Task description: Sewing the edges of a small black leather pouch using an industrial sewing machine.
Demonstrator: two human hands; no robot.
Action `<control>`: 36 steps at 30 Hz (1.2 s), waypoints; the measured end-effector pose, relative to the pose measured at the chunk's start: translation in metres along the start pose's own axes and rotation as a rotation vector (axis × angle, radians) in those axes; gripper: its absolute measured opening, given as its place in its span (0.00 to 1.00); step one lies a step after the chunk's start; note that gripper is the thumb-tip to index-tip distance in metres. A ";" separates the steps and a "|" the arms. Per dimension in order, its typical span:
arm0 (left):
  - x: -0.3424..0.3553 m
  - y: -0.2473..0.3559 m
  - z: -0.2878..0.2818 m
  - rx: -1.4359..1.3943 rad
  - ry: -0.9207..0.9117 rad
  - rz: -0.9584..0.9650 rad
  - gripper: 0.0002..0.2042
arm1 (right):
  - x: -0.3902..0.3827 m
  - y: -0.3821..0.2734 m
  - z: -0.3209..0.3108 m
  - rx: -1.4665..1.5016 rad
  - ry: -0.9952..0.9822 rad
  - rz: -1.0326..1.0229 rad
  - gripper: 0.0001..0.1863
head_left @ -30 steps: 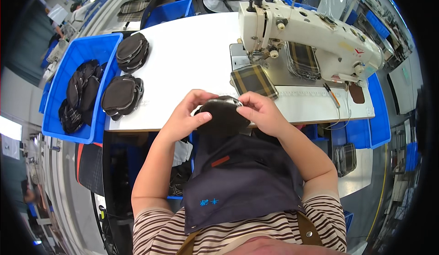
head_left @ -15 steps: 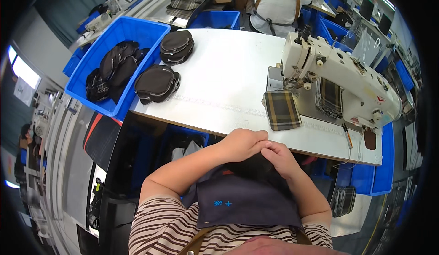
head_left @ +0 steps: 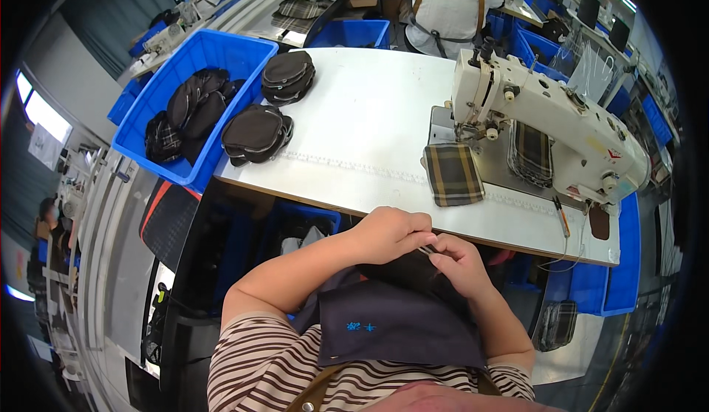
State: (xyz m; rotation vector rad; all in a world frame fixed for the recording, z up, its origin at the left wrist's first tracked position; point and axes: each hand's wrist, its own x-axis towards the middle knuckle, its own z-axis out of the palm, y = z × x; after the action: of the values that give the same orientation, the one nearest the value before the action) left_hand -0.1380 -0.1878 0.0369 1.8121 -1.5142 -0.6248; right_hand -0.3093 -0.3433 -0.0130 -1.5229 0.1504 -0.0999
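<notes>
Close together at the table's front edge are my left hand (head_left: 395, 233) and my right hand (head_left: 459, 264), both closed, fingertips meeting in a pinch. A small bit with a light glint shows between them, too small to name. Below the fingers lies something dark (head_left: 402, 273), its kind unclear. Just beyond my hands, a plaid fabric piece (head_left: 453, 175) in brown and yellow lies on the white table (head_left: 354, 109), in front of the sewing machine (head_left: 546, 120). A stack of similar plaid pieces (head_left: 532, 153) sits under the machine's arm.
Two piles of dark round pouches (head_left: 257, 133) stand at the table's left, beside a blue bin (head_left: 155, 164) holding more. An orange-handled tool (head_left: 563, 218) lies near the right front edge. Another person (head_left: 447, 13) sits beyond the table. A blue bin (head_left: 628, 264) stands at the right.
My right fingers have shifted slightly, and a small gap with a glinting bit now shows between my hands. The view has tilted a little; the table's things lie as before.
</notes>
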 end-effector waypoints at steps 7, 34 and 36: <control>-0.011 0.001 -0.005 -0.060 -0.031 -0.017 0.14 | -0.013 0.018 0.014 0.142 -0.041 0.067 0.04; 0.004 -0.004 0.040 0.125 0.325 0.075 0.18 | -0.017 0.018 0.015 -0.028 -0.003 0.037 0.09; 0.005 -0.006 0.038 0.097 0.334 0.088 0.17 | -0.016 0.033 0.014 -0.052 0.031 0.052 0.09</control>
State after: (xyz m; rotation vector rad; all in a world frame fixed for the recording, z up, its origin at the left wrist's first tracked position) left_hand -0.1609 -0.2001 0.0087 1.8039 -1.4051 -0.1953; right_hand -0.3241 -0.3250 -0.0449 -1.5691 0.2184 -0.0789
